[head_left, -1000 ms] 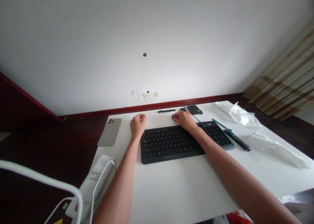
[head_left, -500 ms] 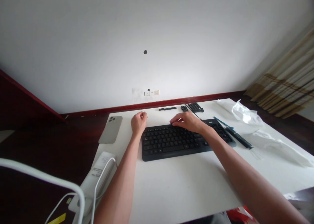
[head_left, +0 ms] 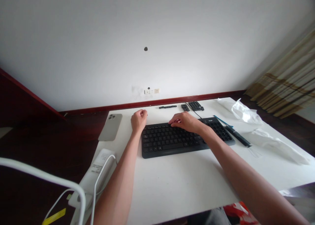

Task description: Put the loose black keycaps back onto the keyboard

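Note:
A black keyboard (head_left: 164, 141) lies on the white table, partly covered by my right hand and forearm. My right hand (head_left: 183, 121) is over its upper edge, thumb and fingers pinched at the top row on a small dark piece that looks like a keycap. My left hand (head_left: 139, 120) rests curled in a loose fist beside the keyboard's upper left corner; whatever its fingers hold, if anything, is hidden. Behind the keyboard lie a row of loose black keycaps (head_left: 167, 106), a small cluster of keycaps (head_left: 185, 107) and a larger block of keycaps (head_left: 195, 105).
A phone (head_left: 110, 127) lies at the table's left edge, with a white power strip (head_left: 94, 174) and its cables nearer me. Right of the keyboard are a dark brush-like tool (head_left: 238, 137), a thin blue tool (head_left: 221, 121) and crumpled clear plastic (head_left: 246, 111).
The view has shifted slightly, so the table sits a little higher. My right fingertips have moved slightly left along the keyboard's top row. My left hand stays curled in place.

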